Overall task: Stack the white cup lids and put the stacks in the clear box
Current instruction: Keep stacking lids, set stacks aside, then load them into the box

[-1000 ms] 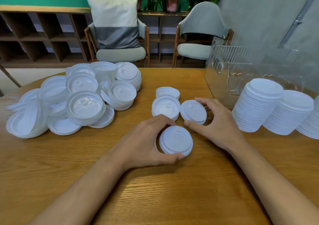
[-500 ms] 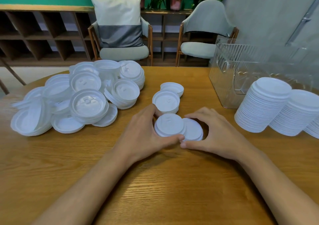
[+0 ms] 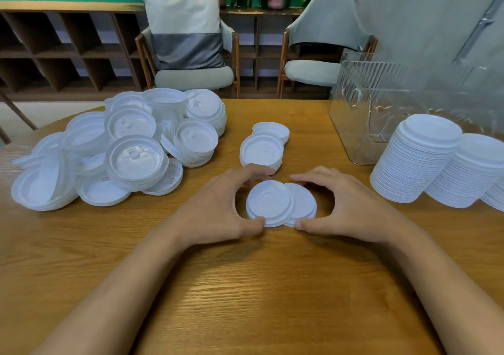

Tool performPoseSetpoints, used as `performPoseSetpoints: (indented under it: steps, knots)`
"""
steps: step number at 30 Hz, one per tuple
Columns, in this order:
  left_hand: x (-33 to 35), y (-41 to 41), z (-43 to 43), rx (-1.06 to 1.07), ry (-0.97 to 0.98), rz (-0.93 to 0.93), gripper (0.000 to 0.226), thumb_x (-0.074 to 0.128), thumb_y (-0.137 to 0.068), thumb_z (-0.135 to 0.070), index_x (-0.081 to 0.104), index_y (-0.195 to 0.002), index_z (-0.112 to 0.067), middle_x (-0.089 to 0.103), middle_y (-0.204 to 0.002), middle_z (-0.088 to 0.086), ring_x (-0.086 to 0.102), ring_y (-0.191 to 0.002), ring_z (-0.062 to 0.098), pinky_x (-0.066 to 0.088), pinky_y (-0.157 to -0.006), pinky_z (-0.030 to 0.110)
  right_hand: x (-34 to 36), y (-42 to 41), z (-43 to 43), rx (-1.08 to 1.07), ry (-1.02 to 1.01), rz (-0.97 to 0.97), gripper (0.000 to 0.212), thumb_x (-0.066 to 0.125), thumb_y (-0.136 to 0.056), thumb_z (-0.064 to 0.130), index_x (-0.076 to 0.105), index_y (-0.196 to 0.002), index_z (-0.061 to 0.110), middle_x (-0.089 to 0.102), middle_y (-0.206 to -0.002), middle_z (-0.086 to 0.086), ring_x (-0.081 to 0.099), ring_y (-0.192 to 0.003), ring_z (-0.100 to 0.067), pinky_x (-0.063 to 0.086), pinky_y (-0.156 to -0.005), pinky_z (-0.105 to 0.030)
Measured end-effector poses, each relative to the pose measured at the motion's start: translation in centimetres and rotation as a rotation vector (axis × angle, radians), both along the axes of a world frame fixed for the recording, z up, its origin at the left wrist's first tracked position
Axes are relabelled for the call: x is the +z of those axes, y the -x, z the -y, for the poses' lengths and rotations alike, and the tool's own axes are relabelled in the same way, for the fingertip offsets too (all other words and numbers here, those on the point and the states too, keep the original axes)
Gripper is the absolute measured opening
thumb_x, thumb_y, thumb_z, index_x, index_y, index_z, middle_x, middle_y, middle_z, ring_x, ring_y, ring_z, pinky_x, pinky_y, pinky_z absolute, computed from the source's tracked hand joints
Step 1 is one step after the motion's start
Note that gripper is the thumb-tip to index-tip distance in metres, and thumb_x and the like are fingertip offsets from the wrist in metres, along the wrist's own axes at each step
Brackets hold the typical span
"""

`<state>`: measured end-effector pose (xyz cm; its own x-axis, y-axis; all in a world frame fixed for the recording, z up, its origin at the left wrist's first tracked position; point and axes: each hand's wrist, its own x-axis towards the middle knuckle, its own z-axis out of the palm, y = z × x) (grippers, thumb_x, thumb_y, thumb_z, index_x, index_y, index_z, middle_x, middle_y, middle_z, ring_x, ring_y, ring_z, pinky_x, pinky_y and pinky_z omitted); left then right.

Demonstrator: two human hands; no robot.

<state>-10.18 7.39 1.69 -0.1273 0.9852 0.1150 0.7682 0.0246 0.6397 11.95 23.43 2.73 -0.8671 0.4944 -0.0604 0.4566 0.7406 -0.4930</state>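
Observation:
Two small stacks of white cup lids lie side by side at the table's middle, the left stack (image 3: 268, 203) overlapping the right stack (image 3: 302, 204). My left hand (image 3: 218, 207) curls round the left stack, thumb at its near edge. My right hand (image 3: 346, 204) curls round the right stack from the other side. Behind them sit two more short lid stacks (image 3: 261, 150). A loose heap of lids (image 3: 122, 150) covers the table's left. The clear box (image 3: 381, 109) stands at the back right.
Tall finished lid stacks (image 3: 420, 155) stand at the right, in front of the clear box. Two chairs (image 3: 191, 54) and a shelf unit are beyond the table's far edge. Bare wood stretches in front of my hands.
My hands brought the two small stacks together: the left one slid up and right, the right one came toward me, until they overlap. Both hands now cup them from either side.

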Motion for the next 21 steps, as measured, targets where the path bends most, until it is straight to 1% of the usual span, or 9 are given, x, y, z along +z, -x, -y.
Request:
performPoseSetpoints:
  steps: [3,5,7,10,12,14,17,21]
  knots:
    - [0.2,0.7,0.0,0.033,-0.039,0.01,0.075,0.088,-0.076,-0.034,0.054,-0.141,-0.046,0.058,-0.128,-0.028,0.053,-0.121,-0.005,0.04,-0.092,0.013,0.0,0.0,0.1,-0.01,-0.001,-0.04,0.095,0.077,-0.066,0.08,0.047,-0.15,0.045,0.048,-0.134,0.034,0.043,-0.128,0.004,0.042,-0.108,-0.033]
    - [0.4,1.1,0.1,0.103,-0.077,0.029,0.065,0.089,-0.075,-0.044,0.06,-0.134,-0.042,0.059,-0.122,-0.025,0.055,-0.116,-0.006,0.041,-0.087,0.009,-0.2,0.0,0.2,-0.022,-0.016,-0.07,0.093,0.081,-0.068,0.077,0.049,-0.149,0.045,0.051,-0.132,0.033,0.044,-0.127,0.003,0.04,-0.107,-0.031]
    - [0.2,1.1,0.1,0.148,-0.115,0.043,0.056,0.088,-0.072,-0.054,0.066,-0.122,-0.041,0.062,-0.114,-0.023,0.058,-0.111,-0.002,0.043,-0.082,0.011,-0.5,0.2,0.6,-0.026,-0.027,-0.1,0.093,0.081,-0.067,0.076,0.048,-0.148,0.046,0.054,-0.127,0.033,0.044,-0.126,0.004,0.038,-0.106,-0.029]
    - [-0.6,0.2,-0.3,0.138,-0.173,0.017,0.05,0.09,-0.069,-0.06,0.07,-0.11,-0.04,0.064,-0.106,-0.018,0.063,-0.101,0.005,0.048,-0.08,0.018,-0.7,0.7,1.2,-0.015,-0.03,-0.132,0.097,0.082,-0.066,0.075,0.044,-0.15,0.047,0.054,-0.124,0.034,0.042,-0.127,0.007,0.036,-0.107,-0.025]
    - [-0.9,-0.4,-0.5,0.137,-0.202,0.018,0.052,0.09,-0.068,-0.061,0.071,-0.111,-0.039,0.064,-0.107,-0.018,0.064,-0.099,0.005,0.051,-0.079,0.02,-0.9,0.9,1.4,-0.016,-0.021,-0.141,0.1,0.082,-0.064,0.075,0.042,-0.151,0.05,0.053,-0.125,0.034,0.043,-0.127,0.008,0.035,-0.107,-0.024]
    - [-1.0,-0.8,-0.6,0.135,-0.216,0.035,0.057,0.092,-0.067,-0.061,0.073,-0.115,-0.036,0.064,-0.11,-0.019,0.064,-0.097,0.004,0.049,-0.078,0.015,-1.1,1.0,1.5,-0.02,-0.007,-0.145,0.103,0.082,-0.062,0.078,0.04,-0.152,0.052,0.051,-0.127,0.032,0.044,-0.128,0.006,0.037,-0.108,-0.026]
    - [-1.1,-1.3,-0.7,0.125,-0.214,0.028,0.062,0.093,-0.064,-0.062,0.074,-0.116,-0.033,0.065,-0.111,-0.02,0.063,-0.094,0.003,0.045,-0.076,0.011,-1.3,1.1,1.5,-0.018,0.003,-0.151,0.108,0.082,-0.059,0.081,0.04,-0.153,0.05,0.052,-0.13,0.029,0.044,-0.131,0.004,0.038,-0.111,-0.03]
    - [-1.4,-1.5,-0.8,0.159,-0.223,0.019,0.065,0.092,-0.06,-0.066,0.075,-0.113,-0.032,0.063,-0.106,-0.021,0.062,-0.093,0.001,0.044,-0.075,0.009,-1.3,1.2,1.5,-0.01,-0.025,-0.144,0.108,0.083,-0.058,0.079,0.044,-0.153,0.045,0.052,-0.13,0.029,0.041,-0.13,0.007,0.033,-0.106,-0.02]
